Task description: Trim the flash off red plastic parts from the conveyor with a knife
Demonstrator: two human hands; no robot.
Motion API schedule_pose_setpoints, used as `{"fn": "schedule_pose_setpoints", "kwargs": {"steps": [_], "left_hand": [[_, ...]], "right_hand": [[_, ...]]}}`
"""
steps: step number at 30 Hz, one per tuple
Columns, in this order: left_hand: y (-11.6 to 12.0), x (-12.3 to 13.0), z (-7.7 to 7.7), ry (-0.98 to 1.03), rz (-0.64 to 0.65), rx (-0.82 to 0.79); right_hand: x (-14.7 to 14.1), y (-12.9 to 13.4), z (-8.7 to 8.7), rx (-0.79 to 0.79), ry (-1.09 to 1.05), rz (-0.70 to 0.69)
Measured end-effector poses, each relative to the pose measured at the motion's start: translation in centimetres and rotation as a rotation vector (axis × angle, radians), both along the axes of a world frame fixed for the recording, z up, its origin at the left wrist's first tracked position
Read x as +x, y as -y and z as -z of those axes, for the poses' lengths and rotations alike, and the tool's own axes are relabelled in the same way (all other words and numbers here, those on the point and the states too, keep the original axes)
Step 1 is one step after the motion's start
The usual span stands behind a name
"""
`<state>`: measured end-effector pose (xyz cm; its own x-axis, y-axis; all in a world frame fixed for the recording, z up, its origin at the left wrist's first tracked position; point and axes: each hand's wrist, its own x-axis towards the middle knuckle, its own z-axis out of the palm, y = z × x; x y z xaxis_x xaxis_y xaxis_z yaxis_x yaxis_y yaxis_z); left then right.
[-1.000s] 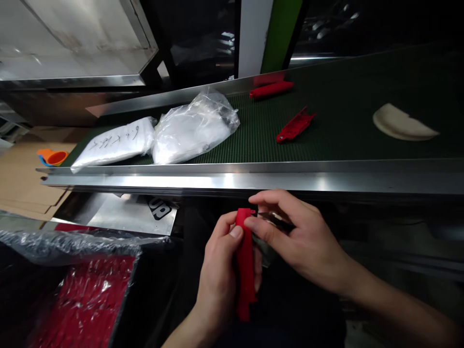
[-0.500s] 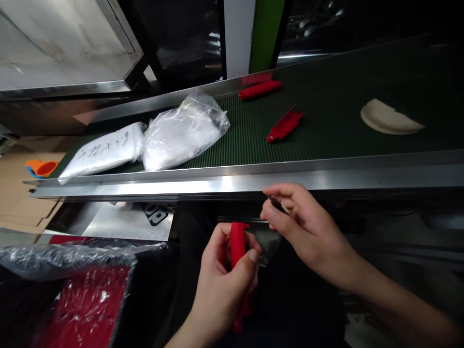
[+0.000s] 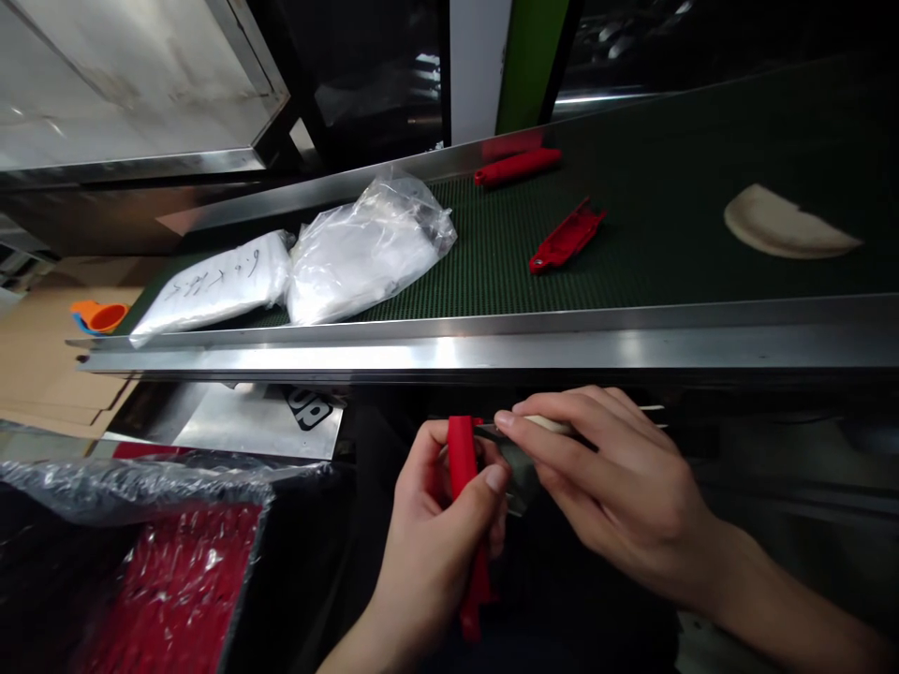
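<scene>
Left hand [image 3: 439, 524] grips an upright red handle [image 3: 464, 505]; right hand [image 3: 618, 487] pinches a metal blade [image 3: 516, 459] beside it, near the green conveyor belt [image 3: 632, 253].

Head view, down, close on conveyor [image 3: 492, 328]

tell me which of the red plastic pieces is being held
The red piece below the conveyor rail, gripped upright by the left hand. The other two lie untouched on the green belt.

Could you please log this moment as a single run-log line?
left hand: grips red handle | right hand: pinches metal blade at handle top | belt: two bags, red parts
</scene>
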<state>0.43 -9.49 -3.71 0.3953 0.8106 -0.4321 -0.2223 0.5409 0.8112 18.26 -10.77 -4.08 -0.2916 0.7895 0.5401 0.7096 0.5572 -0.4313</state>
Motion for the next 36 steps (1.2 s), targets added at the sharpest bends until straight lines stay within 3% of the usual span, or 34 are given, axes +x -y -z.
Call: {"fn": "schedule_pose_setpoints", "kwargs": {"steps": [17, 23, 31, 36], "left_hand": [[0.3, -0.2, -0.2, 0.021, 0.037, -0.004], [0.3, -0.2, -0.4, 0.088, 0.024, -0.024], [0.2, -0.1, 0.3, 0.527, 0.111, -0.143], [0.3, -0.1, 0.6, 0.681, 0.132, -0.147]], "right_hand": [[0.3, 0.1, 0.4, 0.036, 0.06, 0.041], [0.2, 0.9, -0.3, -0.031, -0.108, 0.063], [-0.6, 1.1, -0.1, -0.062, -0.16, 0.005], [-0.6, 1.0, -0.3, -0.059, -0.162, -0.006]]}}
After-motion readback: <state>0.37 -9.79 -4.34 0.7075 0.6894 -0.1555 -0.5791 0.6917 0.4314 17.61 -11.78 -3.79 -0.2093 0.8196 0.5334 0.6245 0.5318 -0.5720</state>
